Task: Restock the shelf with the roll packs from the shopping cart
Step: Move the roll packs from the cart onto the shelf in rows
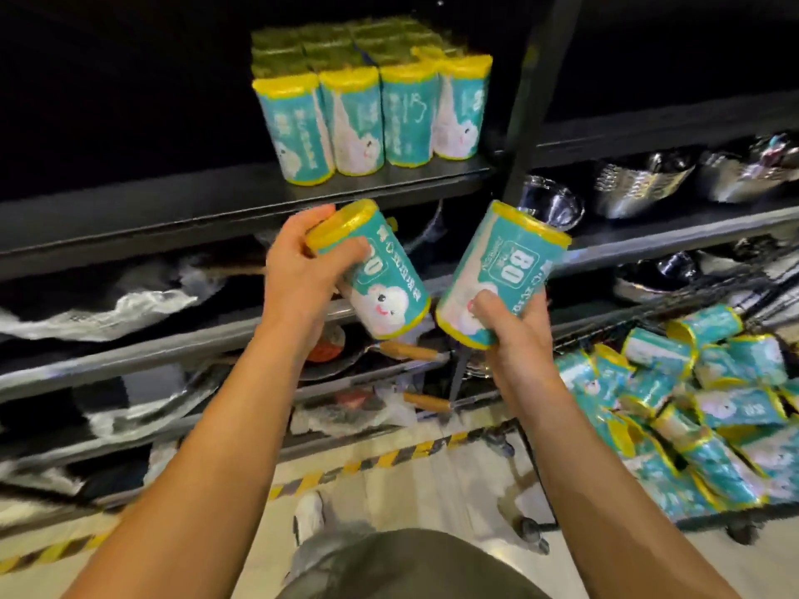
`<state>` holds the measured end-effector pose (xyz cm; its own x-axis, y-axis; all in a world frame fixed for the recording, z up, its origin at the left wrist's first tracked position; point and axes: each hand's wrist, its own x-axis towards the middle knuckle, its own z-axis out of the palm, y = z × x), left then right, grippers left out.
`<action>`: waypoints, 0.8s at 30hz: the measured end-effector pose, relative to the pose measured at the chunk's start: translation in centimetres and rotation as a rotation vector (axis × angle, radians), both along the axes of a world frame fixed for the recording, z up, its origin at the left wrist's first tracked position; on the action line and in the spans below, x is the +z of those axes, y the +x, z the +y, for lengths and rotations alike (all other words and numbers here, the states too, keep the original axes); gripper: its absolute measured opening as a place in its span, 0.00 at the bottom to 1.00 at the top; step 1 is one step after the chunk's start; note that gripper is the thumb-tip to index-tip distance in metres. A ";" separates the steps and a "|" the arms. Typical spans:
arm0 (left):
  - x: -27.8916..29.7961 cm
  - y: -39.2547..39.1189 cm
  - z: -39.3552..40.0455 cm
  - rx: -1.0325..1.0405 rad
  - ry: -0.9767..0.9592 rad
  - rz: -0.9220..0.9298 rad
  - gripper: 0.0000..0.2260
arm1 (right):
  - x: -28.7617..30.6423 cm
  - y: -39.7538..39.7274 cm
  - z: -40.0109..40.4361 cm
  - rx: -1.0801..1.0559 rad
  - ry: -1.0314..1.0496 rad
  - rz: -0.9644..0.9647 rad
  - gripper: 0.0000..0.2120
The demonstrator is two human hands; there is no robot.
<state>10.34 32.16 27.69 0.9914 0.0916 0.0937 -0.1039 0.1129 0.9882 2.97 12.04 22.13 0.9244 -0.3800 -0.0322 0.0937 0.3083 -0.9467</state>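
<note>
Below the black shelf (242, 192), where a row of roll packs (372, 118) stands upright at the right end, the person holds two more. The left hand (302, 270) grips one roll pack (380, 278) near its top, its long axis leaning up to the left; the right hand (514, 335) grips a second roll pack (497, 274) at its base, leaning up to the right. The shelf lies above and ahead of both hands, and the left looks nearer the open space beside the row. The packs are soft cylinders in glossy teal film with yellow crimped ends. Many more lie jumbled in the shopping cart (691, 518) at right.
</note>
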 end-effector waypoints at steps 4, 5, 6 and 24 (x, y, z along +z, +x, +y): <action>2.0 2.4 6.9 0.124 -0.003 -0.102 0.27 | 2.4 4.5 6.7 0.083 -0.042 -0.045 0.29; 2.5 3.1 8.7 0.141 -0.002 -0.119 0.26 | 3.1 5.6 8.5 0.085 -0.063 -0.058 0.29; 2.9 3.8 10.6 0.155 -0.006 -0.133 0.26 | 3.7 6.7 10.2 0.094 -0.090 -0.071 0.29; 7.2 18.9 29.8 0.052 0.233 -0.385 0.30 | 7.9 23.9 31.2 0.037 -0.521 -0.039 0.30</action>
<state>29.22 62.00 34.91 0.8750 0.0736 0.4784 -0.4682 -0.1227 0.8751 26.83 43.23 30.06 0.9344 -0.3029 0.1873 0.1302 -0.1991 -0.9713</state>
